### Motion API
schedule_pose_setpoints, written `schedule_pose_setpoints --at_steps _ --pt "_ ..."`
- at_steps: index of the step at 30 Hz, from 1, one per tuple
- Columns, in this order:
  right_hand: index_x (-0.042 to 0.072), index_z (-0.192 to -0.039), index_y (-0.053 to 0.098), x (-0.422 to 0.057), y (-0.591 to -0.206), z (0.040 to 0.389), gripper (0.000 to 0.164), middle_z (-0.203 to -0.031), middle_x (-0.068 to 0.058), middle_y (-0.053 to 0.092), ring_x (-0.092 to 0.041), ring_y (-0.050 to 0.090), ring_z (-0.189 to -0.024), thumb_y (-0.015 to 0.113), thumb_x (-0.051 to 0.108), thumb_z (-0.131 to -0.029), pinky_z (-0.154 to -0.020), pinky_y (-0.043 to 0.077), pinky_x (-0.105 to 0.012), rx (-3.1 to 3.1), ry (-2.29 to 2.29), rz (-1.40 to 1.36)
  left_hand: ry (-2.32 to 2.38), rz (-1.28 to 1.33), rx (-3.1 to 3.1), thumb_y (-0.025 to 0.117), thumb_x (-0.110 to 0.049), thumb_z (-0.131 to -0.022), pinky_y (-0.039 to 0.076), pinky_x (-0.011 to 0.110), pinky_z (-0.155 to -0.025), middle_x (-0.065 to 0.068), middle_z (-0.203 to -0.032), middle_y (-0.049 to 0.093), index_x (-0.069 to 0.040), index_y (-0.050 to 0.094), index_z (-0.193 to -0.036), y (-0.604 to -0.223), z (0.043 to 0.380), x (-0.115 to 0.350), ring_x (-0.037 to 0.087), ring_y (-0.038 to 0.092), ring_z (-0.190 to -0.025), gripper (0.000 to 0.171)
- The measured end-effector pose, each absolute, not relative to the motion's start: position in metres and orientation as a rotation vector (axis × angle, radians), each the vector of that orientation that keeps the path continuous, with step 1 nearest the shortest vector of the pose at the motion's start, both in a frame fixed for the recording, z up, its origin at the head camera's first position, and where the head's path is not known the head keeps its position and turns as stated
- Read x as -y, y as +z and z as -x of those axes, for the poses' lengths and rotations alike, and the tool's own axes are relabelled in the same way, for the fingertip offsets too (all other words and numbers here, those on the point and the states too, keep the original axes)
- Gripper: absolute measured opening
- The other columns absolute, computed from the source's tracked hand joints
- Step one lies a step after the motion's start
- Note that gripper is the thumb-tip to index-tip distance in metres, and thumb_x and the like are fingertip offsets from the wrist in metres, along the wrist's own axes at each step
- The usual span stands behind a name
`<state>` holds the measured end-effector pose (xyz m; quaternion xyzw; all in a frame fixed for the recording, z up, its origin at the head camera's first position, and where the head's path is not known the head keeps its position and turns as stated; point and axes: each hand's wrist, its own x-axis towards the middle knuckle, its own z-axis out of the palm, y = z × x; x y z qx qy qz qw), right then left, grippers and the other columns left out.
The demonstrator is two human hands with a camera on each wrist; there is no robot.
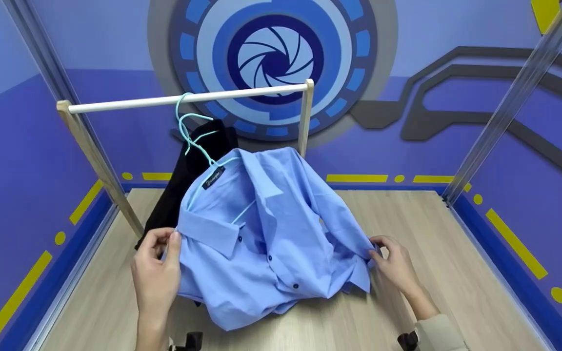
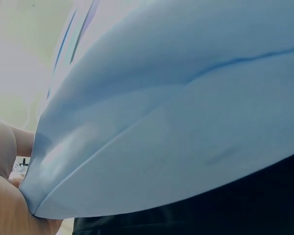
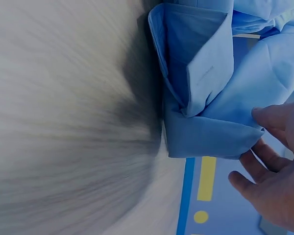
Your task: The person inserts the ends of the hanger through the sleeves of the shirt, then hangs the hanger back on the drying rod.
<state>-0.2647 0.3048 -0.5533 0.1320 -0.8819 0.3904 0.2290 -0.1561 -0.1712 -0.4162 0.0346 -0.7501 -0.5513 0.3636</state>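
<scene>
A light blue button shirt [image 1: 291,234] lies spread before me, its collar toward the rack and a dark label inside the neck. Inside the shirt sits a mint-green hanger [image 1: 211,161], its hook standing out above the collar. My left hand [image 1: 156,273] pinches the shirt at its left side, below the collar; in the left wrist view the taut blue cloth [image 2: 161,137] fills most of the picture. On the other side my right hand [image 1: 397,263] pinches a sleeve near its end between thumb and fingers. The right wrist view shows the folded cuff [image 3: 210,132] beside that hand.
Behind the shirt stands a clothes rack with a white bar [image 1: 130,103] and wooden legs. A black garment [image 1: 169,195] hangs from it on another mint-green hanger. Beneath is a wooden tabletop [image 1: 408,214], with blue patterned walls [image 1: 359,156] around it.
</scene>
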Motion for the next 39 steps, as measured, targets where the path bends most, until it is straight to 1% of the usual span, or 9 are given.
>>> schedule_pose_setpoints --at_steps 3,6,11,14,18,23,30,39 --pt "0.001 -0.104 0.073 -0.304 -0.552 0.264 0.026 -0.097 -0.004 0.072 -0.025 0.066 -0.091 0.076 -0.013 -0.083 -0.086 0.046 -0.032 2.435 1.110 -0.344 -1.408 -0.089 1.936 0.064 -0.001 -0.100 0.044 0.019 -0.070 0.010 -0.088 0.064 0.007 0.067 -0.101 -0.414 0.158 0.170 0.012 0.059 -0.076 0.008" --pt "0.003 -0.105 0.073 -0.301 -0.551 0.264 0.025 -0.096 -0.002 0.073 -0.022 0.067 -0.086 0.075 -0.012 -0.085 -0.083 0.048 -0.032 2.443 1.141 -0.336 -1.398 -0.105 1.946 0.064 -0.003 -0.100 0.044 0.019 -0.073 0.010 -0.090 0.064 0.005 0.067 -0.102 -0.412 0.159 0.168 0.012 0.059 -0.080 0.009" --pt "0.003 -0.106 0.073 -0.296 -0.548 0.263 0.022 -0.096 -0.001 0.073 -0.018 0.068 -0.081 0.072 -0.011 -0.089 -0.076 0.052 -0.022 2.418 1.275 -0.376 -1.364 -0.118 1.937 0.064 -0.003 -0.101 0.043 0.020 -0.077 0.010 -0.091 0.064 0.005 0.067 -0.103 -0.410 0.160 0.167 0.013 0.059 -0.084 0.009" --pt "-0.003 -0.106 0.072 -0.285 -0.530 0.254 0.019 -0.096 -0.009 0.073 -0.025 0.068 -0.080 0.069 -0.014 -0.091 -0.071 0.053 -0.019 2.359 1.374 -0.405 -1.351 -0.119 1.916 0.064 -0.003 -0.101 0.043 0.020 -0.078 0.010 -0.091 0.064 0.005 0.067 -0.103 -0.409 0.160 0.168 0.012 0.059 -0.084 0.009" --pt "-0.010 -0.107 0.070 -0.272 -0.504 0.242 0.017 -0.098 -0.019 0.071 -0.036 0.066 -0.082 0.065 -0.017 -0.092 -0.068 0.053 -0.018 2.288 1.447 -0.447 -1.347 -0.129 1.902 0.063 -0.003 -0.101 0.043 0.020 -0.077 0.010 -0.091 0.064 0.006 0.067 -0.105 -0.405 0.160 0.168 0.011 0.060 -0.085 0.011" --pt "-0.010 -0.109 0.069 -0.267 -0.497 0.242 0.017 -0.100 -0.020 0.070 -0.035 0.066 -0.084 0.063 -0.016 -0.094 -0.070 0.054 -0.019 2.257 1.495 -0.483 -1.323 -0.135 1.912 0.061 -0.004 -0.102 0.043 0.021 -0.077 0.011 -0.093 0.064 0.006 0.066 -0.107 -0.401 0.163 0.166 0.013 0.059 -0.086 0.012" --pt "-0.011 -0.109 0.069 -0.262 -0.496 0.243 0.017 -0.101 -0.020 0.071 -0.035 0.065 -0.085 0.063 -0.016 -0.093 -0.070 0.055 -0.020 2.250 1.551 -0.493 -1.309 -0.102 1.902 0.063 -0.002 -0.101 0.043 0.023 -0.079 0.012 -0.092 0.064 0.006 0.067 -0.105 -0.396 0.172 0.164 0.013 0.059 -0.085 0.010" --pt "-0.010 -0.108 0.069 -0.259 -0.495 0.243 0.017 -0.101 -0.019 0.070 -0.037 0.065 -0.085 0.064 -0.016 -0.093 -0.069 0.054 -0.020 2.260 1.569 -0.489 -1.293 -0.099 1.920 0.063 -0.004 -0.101 0.041 0.023 -0.073 0.011 -0.090 0.063 0.005 0.068 -0.104 -0.394 0.183 0.164 0.016 0.057 -0.080 0.011"
